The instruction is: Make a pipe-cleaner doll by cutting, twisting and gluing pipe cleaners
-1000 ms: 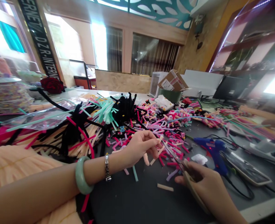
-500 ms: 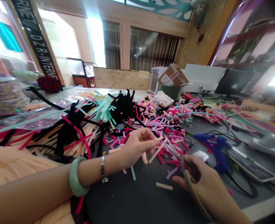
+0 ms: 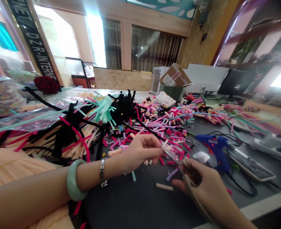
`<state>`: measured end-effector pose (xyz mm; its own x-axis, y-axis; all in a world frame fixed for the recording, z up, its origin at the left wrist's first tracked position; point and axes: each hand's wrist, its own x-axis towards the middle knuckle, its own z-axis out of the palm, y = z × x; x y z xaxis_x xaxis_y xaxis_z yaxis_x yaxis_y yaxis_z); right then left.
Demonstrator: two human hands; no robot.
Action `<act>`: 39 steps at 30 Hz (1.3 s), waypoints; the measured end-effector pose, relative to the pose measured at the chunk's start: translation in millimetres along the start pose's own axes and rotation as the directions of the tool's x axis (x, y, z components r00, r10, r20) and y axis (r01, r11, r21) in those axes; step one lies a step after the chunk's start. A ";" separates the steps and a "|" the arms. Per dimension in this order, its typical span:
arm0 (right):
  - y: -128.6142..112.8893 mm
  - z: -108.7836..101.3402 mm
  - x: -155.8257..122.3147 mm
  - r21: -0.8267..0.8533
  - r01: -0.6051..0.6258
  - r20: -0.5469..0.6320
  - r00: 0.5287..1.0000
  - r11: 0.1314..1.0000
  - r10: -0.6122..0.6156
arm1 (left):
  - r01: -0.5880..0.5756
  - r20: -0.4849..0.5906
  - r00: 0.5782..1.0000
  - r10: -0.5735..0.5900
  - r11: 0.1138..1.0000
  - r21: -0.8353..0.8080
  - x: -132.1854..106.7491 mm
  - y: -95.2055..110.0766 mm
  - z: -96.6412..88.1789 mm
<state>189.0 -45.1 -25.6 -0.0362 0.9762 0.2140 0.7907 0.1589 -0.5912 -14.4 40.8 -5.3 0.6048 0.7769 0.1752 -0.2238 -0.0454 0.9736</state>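
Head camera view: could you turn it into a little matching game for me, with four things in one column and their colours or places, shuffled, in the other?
Things:
1. Scissors
2. Bangle
3. Glue gun
4. Cardboard box

Colours or places:
A. Blue, on the dark tabletop
B. Tilted, at the green container
C. In the right hand
D. Pale green, around the left arm

Pairs: 1-C, 2-D, 3-A, 4-B
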 end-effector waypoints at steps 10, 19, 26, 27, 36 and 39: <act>-0.4 -1.1 1.8 0.040 0.027 0.003 1.000 0.999 -0.027 | 0.028 0.036 0.999 -0.026 0.997 -0.075 -0.2 -0.6 -1.0; -3.4 -5.8 2.6 0.023 -0.030 0.009 1.000 0.999 0.030 | 0.042 0.060 0.997 -0.038 0.996 -0.079 1.1 -0.8 -1.7; 2.6 -5.5 2.3 -0.022 -0.018 -0.111 0.994 1.000 0.016 | 0.054 0.051 0.997 -0.050 0.995 -0.083 0.7 -0.3 -0.4; 3.4 -5.1 2.5 -0.032 -0.015 -0.129 0.992 0.999 0.010 | 0.053 0.047 0.998 -0.049 0.995 -0.083 0.9 -0.7 -0.5; -0.3 -1.6 2.5 -0.098 -0.003 -0.087 0.996 0.995 -0.005 | 0.013 0.022 1.000 -0.010 0.991 -0.135 3.0 -3.3 -0.1; 0.0 -0.6 1.0 -0.095 0.013 -0.092 0.996 0.995 -0.022 | 0.003 0.026 1.000 0.001 0.989 -0.146 2.0 -2.6 0.7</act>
<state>189.3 -44.2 -24.9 0.0031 0.9547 0.2976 0.8444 0.1569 -0.5122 -12.1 42.1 -7.3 0.6241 0.7603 0.1801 -0.3316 0.0490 0.9421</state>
